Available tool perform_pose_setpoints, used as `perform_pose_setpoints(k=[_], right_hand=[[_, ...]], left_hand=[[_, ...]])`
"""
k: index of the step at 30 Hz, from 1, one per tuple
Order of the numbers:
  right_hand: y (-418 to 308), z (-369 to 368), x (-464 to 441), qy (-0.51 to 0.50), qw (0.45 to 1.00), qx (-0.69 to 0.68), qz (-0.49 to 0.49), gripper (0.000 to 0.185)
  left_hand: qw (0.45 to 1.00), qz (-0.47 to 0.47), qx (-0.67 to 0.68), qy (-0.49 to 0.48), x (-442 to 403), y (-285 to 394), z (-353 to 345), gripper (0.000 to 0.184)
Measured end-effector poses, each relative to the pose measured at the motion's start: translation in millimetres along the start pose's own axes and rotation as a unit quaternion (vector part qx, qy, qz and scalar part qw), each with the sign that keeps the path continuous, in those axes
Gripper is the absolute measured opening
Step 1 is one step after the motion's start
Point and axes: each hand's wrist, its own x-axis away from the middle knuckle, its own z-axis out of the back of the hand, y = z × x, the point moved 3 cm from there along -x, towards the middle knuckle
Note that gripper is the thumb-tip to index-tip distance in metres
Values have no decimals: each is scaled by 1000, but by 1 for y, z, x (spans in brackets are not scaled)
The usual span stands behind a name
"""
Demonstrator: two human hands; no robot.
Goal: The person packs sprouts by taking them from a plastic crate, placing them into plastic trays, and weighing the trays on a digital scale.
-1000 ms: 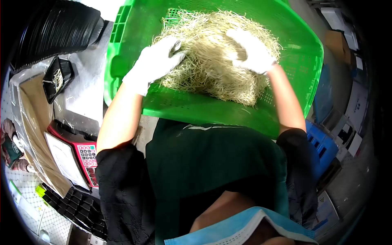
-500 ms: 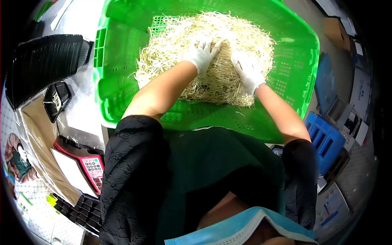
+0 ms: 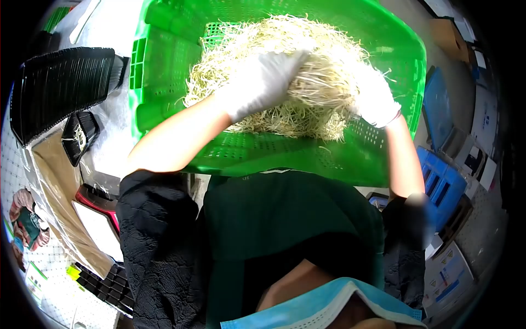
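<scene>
Pale bean sprouts [image 3: 235,55] lie heaped in a large green perforated crate [image 3: 164,109]. A thick clump of sprouts is raised above the heap between my two white-gloved hands. My left hand [image 3: 263,85] presses on the clump's left side, its thumb and fingers curved around it. On the clump's right side is my right hand [image 3: 378,101], its glove overexposed and its fingertips hidden by glare and sprouts. Some strands stick out beside the right glove.
Left of the crate are stacked black trays [image 3: 63,82], a single black tray [image 3: 80,136] with a few sprouts, and a red-edged scale [image 3: 98,219]. A blue crate [image 3: 438,183] stands at right. Another person [image 3: 30,219] is at far left.
Both hands have risen toward the camera, bringing a clump of sprouts up from the heap. They have moved farther apart, the right hand going right.
</scene>
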Motion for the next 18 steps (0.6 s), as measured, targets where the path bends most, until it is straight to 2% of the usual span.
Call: perform_pose_setpoints(k=[1, 3, 4, 5, 6, 7, 8, 9, 11, 13, 14, 15, 16, 17, 18], right_hand=[[-4, 4, -5, 11, 998, 58, 17, 66], [-13, 14, -14, 38, 983, 176, 48, 66], [-4, 19, -21, -59, 990, 71, -104, 61], [10, 21, -27, -81, 980, 34, -177, 58], [25, 22, -32, -98, 963, 2, -250, 55], [38, 19, -33, -60, 972, 16, -227, 53], [50, 16, -34, -23, 978, 32, -204, 50], [63, 13, -35, 15, 982, 50, -182, 48], [37, -11, -42, -81, 964, 151, -203, 46], [53, -54, -46, -140, 945, 214, -204, 66], [75, -83, -42, -90, 965, 218, -114, 69], [82, -95, -43, -62, 973, 214, -68, 71], [88, -106, -44, -34, 977, 212, -22, 73], [82, -108, -49, -89, 968, 226, -67, 75], [77, -105, -53, -143, 954, 240, -111, 77]], left_hand=[[986, -81, 17, 144, 15, -2, 0, 92], [946, -164, 33, 278, 39, -15, -1, 94], [972, -32, 226, 52, 40, -33, -10, 97], [935, -9, 354, -18, 44, -49, -25, 98], [872, 33, 482, -81, 49, -67, -43, 99], [799, 88, 580, -131, 55, -75, -48, 100], [911, 81, 394, -87, 54, -87, -47, 91], [979, 66, 189, -40, 54, -88, -39, 81], [981, 98, 168, -21, 38, -87, -49, 76], [968, 96, 218, 75, 24, -89, -73, 69], [977, 78, 183, 79, 25, -64, -54, 65], [978, 82, 178, 75, 18, -66, -61, 65], [974, 110, 197, 29, 8, -77, -76, 61], [967, 137, 216, -17, 2, -87, -85, 57], [933, 172, 315, -13, 1, -91, -81, 42]])
